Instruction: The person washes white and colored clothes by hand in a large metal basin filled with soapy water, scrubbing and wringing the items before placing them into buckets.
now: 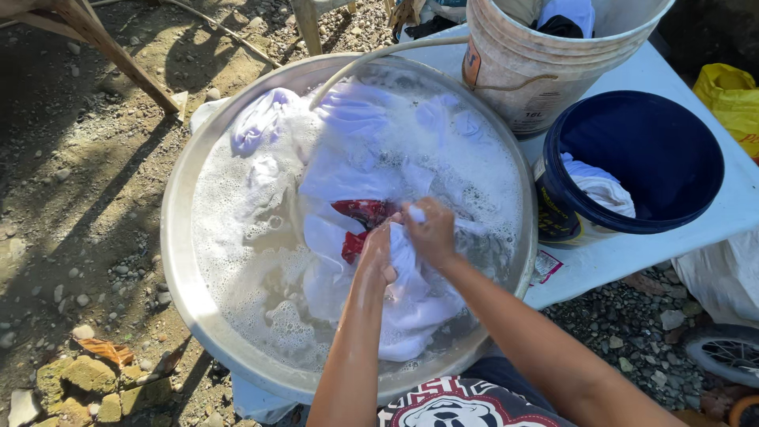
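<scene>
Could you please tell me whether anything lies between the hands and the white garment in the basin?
Nothing visible does: the left hand and right hand already grip the wet white garment with red print in the round metal basin.

A white garment with a red patch is gripped by both hands, the left hand touching the right hand, fingers closed on bunched wet cloth. All around the hands, soapy water and more white clothes are held in a wide metal basin. To the right of the hands a blue bucket with white cloth is seen, and beyond it a white bucket. A hose is laid over the basin's far rim.
</scene>
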